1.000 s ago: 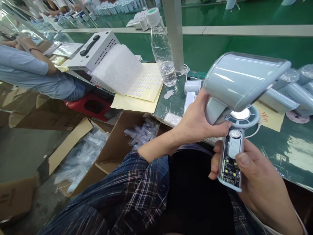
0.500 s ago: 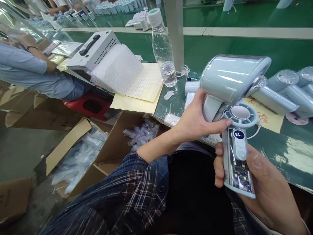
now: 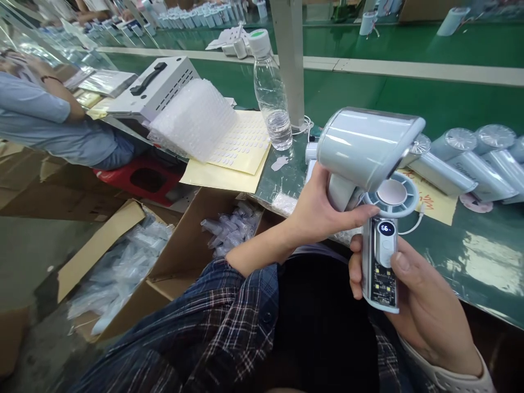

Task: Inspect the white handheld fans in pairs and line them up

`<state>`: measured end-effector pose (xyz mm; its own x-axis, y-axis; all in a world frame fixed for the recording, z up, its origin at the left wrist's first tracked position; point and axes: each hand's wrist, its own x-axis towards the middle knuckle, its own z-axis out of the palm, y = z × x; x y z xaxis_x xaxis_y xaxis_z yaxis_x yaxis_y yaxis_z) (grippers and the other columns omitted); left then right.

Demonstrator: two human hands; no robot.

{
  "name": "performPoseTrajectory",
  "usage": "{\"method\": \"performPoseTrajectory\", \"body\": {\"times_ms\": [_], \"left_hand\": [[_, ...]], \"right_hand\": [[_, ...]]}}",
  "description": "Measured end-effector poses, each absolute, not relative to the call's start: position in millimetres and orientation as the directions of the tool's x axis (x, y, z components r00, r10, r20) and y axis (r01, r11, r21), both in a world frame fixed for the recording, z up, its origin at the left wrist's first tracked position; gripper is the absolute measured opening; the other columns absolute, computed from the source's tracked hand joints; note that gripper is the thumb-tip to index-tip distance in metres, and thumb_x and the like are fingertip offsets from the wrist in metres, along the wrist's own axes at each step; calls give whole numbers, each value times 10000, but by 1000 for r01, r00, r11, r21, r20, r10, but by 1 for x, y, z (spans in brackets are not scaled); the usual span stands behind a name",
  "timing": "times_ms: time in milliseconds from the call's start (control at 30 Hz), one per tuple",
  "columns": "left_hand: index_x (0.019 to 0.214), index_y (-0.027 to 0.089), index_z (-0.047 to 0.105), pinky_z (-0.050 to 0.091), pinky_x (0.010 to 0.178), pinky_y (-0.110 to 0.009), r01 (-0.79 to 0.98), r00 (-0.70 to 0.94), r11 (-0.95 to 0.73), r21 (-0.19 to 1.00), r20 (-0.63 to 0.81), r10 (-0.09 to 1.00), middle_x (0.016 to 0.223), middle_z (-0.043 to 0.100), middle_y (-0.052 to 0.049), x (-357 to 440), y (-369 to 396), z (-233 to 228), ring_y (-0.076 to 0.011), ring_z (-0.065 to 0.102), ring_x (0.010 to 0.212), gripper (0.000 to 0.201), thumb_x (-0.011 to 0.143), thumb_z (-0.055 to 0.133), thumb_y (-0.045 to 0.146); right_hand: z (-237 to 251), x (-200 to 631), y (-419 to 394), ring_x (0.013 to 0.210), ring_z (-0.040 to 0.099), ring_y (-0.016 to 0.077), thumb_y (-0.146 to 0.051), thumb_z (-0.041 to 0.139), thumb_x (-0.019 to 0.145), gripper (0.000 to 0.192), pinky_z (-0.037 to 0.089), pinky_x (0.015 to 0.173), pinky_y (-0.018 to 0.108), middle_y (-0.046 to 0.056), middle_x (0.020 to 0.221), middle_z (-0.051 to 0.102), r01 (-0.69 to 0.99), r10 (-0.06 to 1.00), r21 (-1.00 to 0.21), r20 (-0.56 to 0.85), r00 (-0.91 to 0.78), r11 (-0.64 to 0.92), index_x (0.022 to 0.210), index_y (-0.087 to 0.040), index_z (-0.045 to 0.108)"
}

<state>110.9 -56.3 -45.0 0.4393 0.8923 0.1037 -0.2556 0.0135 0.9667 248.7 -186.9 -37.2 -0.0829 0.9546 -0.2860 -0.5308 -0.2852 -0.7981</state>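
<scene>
My left hand [image 3: 317, 210] is closed round the short handle of a light-blue handheld fan [image 3: 364, 144], whose wide barrel-shaped head is tilted toward the right. Below it, my right hand [image 3: 423, 295] grips a second handheld fan [image 3: 380, 267] upright. That one has a spoked round head with a silver centre, a lit display that seems to read 66, and a clear handle front with a circuit board behind it. My right thumb lies at the edge of its button panel. The left thumb tip reaches the rim of the second fan's head; I cannot tell whether it presses there.
More light-blue fans [image 3: 458, 164] lie at the right of the bench. A water bottle [image 3: 272, 93], yellow label sheets [image 3: 229, 177], bubble wrap [image 3: 192, 120] and a white machine [image 3: 143, 93] stand left. Cardboard boxes [image 3: 180, 245] hold clear plastic pieces. A co-worker's blue sleeve [image 3: 33, 103] shows far left.
Both hands and their fans have shifted a little left in the view, as the camera turned slightly. My right thumb sits lower against the button panel's edge. Both grips are kept.
</scene>
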Motion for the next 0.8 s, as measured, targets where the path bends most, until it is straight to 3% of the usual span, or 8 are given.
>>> {"method": "performPoseTrajectory", "body": {"times_ms": [133, 233, 300, 400, 533, 567, 633, 800], "left_hand": [[1215, 189, 649, 494, 1144, -525, -227, 395, -138, 964, 220, 892, 1224, 715, -125, 117, -64, -47, -350, 633, 1275, 679, 675, 957, 460], [1063, 157, 706, 561, 1045, -467, -231, 403, -169, 958, 252, 880, 1061, 743, -110, 114, -56, -57, -293, 706, 1067, 579, 672, 966, 496], [989, 146, 723, 602, 912, -404, -279, 360, -192, 941, 288, 887, 947, 752, -97, 103, -40, -63, -240, 721, 897, 577, 646, 979, 532], [917, 159, 689, 592, 677, -297, -438, 221, -236, 868, 358, 907, 790, 732, -46, 74, -2, -73, -162, 686, 671, 594, 645, 959, 612], [866, 184, 582, 549, 523, -274, -541, 211, -10, 841, 147, 966, 724, 694, -16, 43, 36, -99, -162, 669, 549, 666, 748, 768, 812], [875, 191, 565, 545, 520, -276, -538, 256, 72, 840, 82, 963, 715, 688, -10, 39, 39, -106, -164, 664, 537, 650, 768, 759, 802], [961, 206, 567, 545, 559, -264, -500, 364, 184, 846, 12, 931, 760, 705, -7, 35, 39, -119, -173, 695, 596, 585, 788, 805, 712], [1287, 253, 645, 563, 690, -302, -323, 572, 207, 924, 16, 820, 876, 726, -28, 30, 28, -147, -170, 666, 678, 659, 831, 749, 719]], "right_hand": [[-46, 246, -183, 654, 665, 164, -466, 701, 977, 304, 560, 539, 247, 82, 878, 730, -498, 972, -845, -234, 17, -194, 1127, -202, 706], [-68, 244, -186, 625, 625, 154, -425, 888, 820, 565, 513, 456, 237, 46, 956, 727, -384, 958, -916, -204, 202, -114, 1266, -262, 581], [-81, 251, -188, 537, 572, 118, -392, 964, 734, 672, 493, 436, 232, 12, 930, 726, -284, 938, -942, -249, 241, -177, 1233, -284, 528], [-81, 286, -170, 520, 534, 98, -475, 935, 754, 595, 435, 415, 214, 30, 917, 717, -191, 927, -937, -327, 184, -292, 1151, -243, 557], [-30, 362, -73, 698, 679, 197, -602, 809, 792, 639, 586, 588, 328, 66, 997, 721, 137, 943, -981, -89, 322, -140, 1259, -235, 575], [-13, 380, -36, 791, 717, 230, -658, 691, 855, 625, 620, 651, 357, 70, 1051, 724, 329, 920, -929, -29, 390, -168, 1300, -238, 566], [15, 409, 45, 904, 727, 263, -635, 539, 975, 561, 628, 676, 372, 79, 1099, 715, 505, 887, -833, 38, 460, -226, 1361, -230, 574], [23, 438, 208, 1067, 704, 233, -417, 662, 1047, 362, 620, 920, 440, 108, 1262, 691, 799, 864, -408, 47, 501, -441, 1306, -164, 654]]}}
